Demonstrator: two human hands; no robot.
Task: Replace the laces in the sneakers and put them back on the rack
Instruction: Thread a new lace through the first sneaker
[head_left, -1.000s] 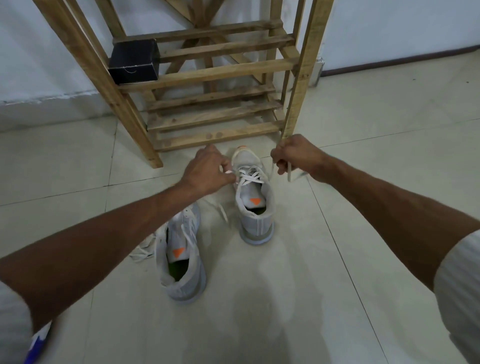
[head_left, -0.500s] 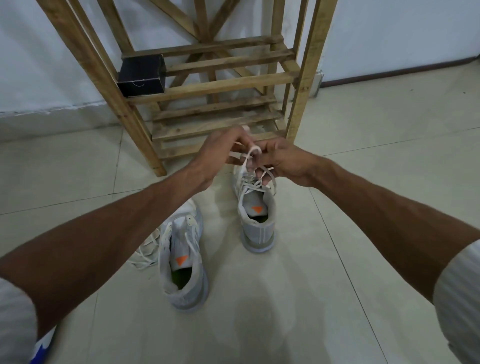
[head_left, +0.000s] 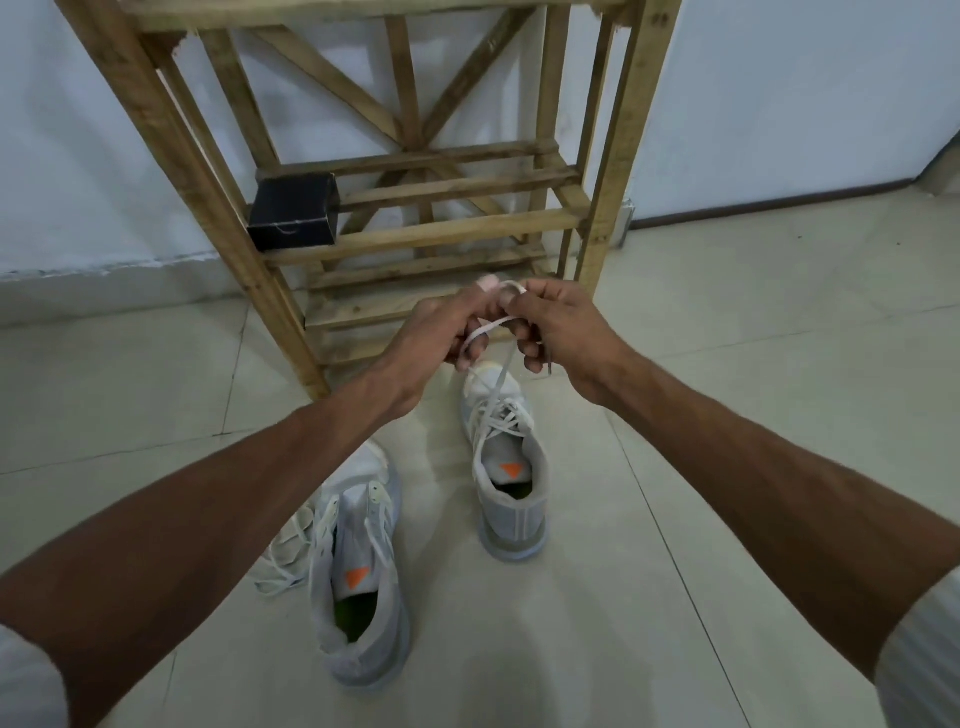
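Note:
Two grey sneakers with orange tongue tags stand on the tiled floor. The right sneaker (head_left: 511, 483) is laced, and its white lace (head_left: 496, 384) rises taut from the eyelets into my hands. My left hand (head_left: 441, 332) and my right hand (head_left: 558, 325) meet above its toe, each pinching part of the lace, which loops between the fingers. The left sneaker (head_left: 361, 587) lies nearer me with its lace slack. A loose white lace (head_left: 288, 556) lies beside it on the left. The wooden rack (head_left: 426, 234) stands just behind my hands.
A small black box (head_left: 293, 213) sits on the rack's middle shelf at the left. The rack's lower slats (head_left: 415, 306) are bare. White wall and a dark skirting strip (head_left: 769, 200) run behind. Pale floor tiles spread to the right and toward me.
My hands came together from either side of the right sneaker and lifted the lace ends higher above its toe. The view tilted up, showing more of the rack.

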